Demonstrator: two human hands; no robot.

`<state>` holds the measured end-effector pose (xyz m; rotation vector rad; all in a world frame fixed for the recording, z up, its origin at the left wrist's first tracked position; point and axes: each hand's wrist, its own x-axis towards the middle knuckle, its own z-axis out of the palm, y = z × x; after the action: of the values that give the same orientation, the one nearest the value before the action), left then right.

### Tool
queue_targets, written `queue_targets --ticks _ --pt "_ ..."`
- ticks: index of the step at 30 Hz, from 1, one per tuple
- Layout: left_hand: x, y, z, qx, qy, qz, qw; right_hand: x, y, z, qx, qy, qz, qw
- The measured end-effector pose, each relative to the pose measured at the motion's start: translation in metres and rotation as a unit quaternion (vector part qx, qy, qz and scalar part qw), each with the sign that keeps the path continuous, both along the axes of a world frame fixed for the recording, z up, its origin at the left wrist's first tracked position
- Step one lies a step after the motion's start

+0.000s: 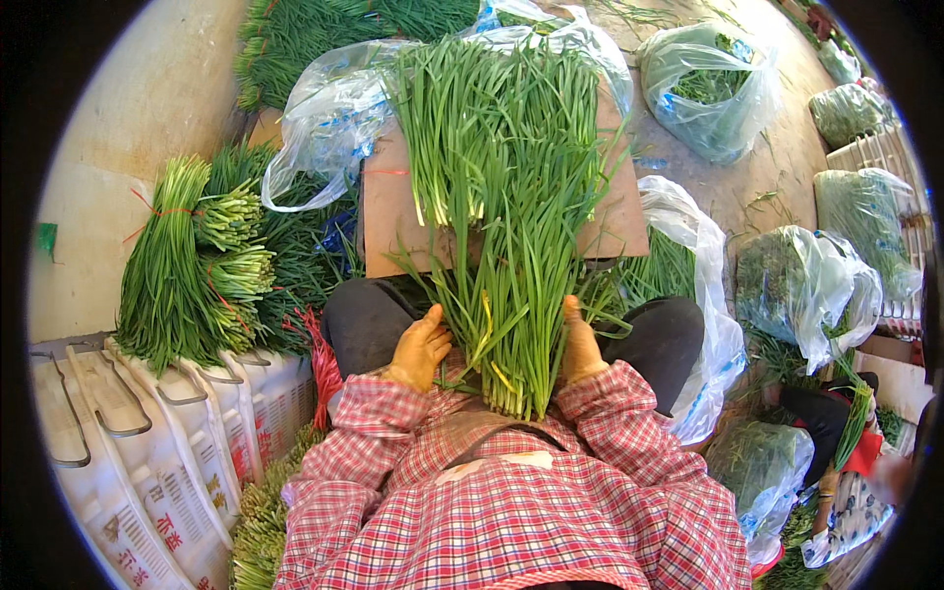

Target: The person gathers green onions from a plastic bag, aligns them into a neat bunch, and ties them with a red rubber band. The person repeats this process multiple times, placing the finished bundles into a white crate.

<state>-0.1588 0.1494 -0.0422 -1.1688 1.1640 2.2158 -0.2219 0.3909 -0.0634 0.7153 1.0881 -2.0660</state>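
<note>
A loose bunch of garlic chives (520, 317) stands between my hands, cut ends down against my lap and leaves leaning away onto the board. Close by its left side is my left hand (420, 350), fingers apart and slightly bent, with nothing in it. My right hand (582, 343) is at the bunch's right edge, thumb up and slightly blurred; how its fingers lie against the leaves cannot be made out. Beyond, a wide layer of chives (501, 118) covers much of a brown board (612, 214), its pale ends facing me.
At left, tied chive bundles (166, 258) rest on white plastic crates (169, 450). Red ties (321, 361) hang beside my left knee. Plastic bags of greens (708, 96) stand on the floor to the right. Another person's arm (826, 494) shows at lower right.
</note>
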Motion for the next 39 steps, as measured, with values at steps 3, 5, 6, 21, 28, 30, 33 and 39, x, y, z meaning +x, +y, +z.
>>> queue_targets --ticks 3,5,6,21,28,30,33,39 --pt "-0.033 0.021 -0.007 -0.037 -0.096 -0.078 0.992 -0.017 -0.018 0.0 0.03 -0.046 0.066 0.996" --pt "-0.046 0.036 -0.01 0.039 -0.032 -0.108 0.993 -0.023 -0.031 -0.001 0.085 -0.011 0.076 0.993" --pt "-0.049 0.045 -0.011 0.126 -0.01 -0.069 0.99 -0.024 -0.035 -0.001 0.059 0.024 0.091 0.994" --pt "-0.064 0.123 0.058 -0.28 0.429 -0.217 0.831 -0.006 0.035 0.019 -0.092 0.24 -0.026 0.966" --pt "-0.106 0.11 0.115 -0.118 0.483 -0.114 0.86 -0.077 0.022 0.073 -0.031 0.504 0.014 0.863" --pt "-0.122 0.097 0.131 -0.114 0.499 -0.125 0.85 -0.1 0.016 0.093 -0.055 0.5 0.034 0.863" --pt "-0.147 0.076 0.147 -0.109 0.517 -0.132 0.838 -0.128 0.014 0.105 -0.071 0.484 0.097 0.867" --pt "-0.178 0.079 0.133 -0.046 0.556 -0.087 0.825 -0.176 0.001 0.058 0.084 0.486 0.271 0.827"
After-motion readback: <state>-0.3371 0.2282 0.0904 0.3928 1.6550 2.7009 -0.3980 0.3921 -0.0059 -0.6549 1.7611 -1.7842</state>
